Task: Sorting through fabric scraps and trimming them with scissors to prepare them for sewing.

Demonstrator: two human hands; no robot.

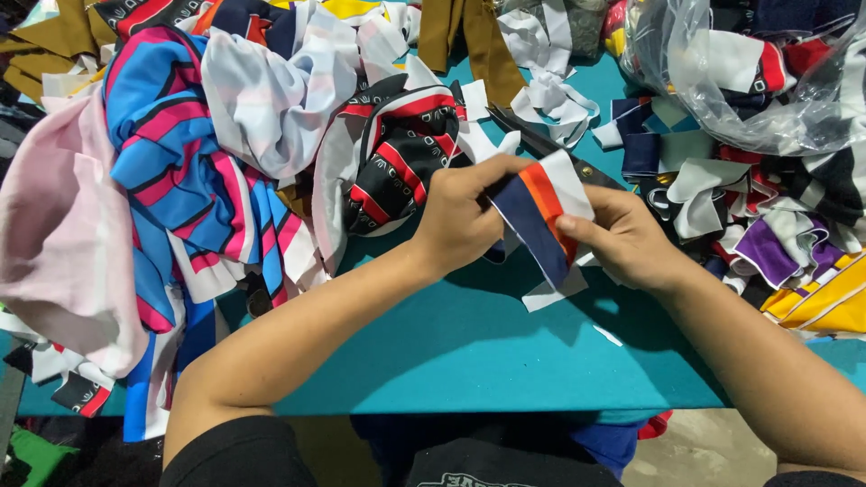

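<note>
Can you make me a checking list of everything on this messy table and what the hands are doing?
Surface: teal table, mostly covered along its left, back and right sides.
Job's things: navy, orange and white fabric strip, held between both hands; dark scissors lie just behind it.
Clutter: pink cloth, blue and pink striped cloth, black and red striped piece, clear plastic bag of scraps, yellow pieces.
Grippers: left hand and right hand both pinch the strip.
Cables: nothing seen.
Surroundings: bare floor below the table edge.
</note>
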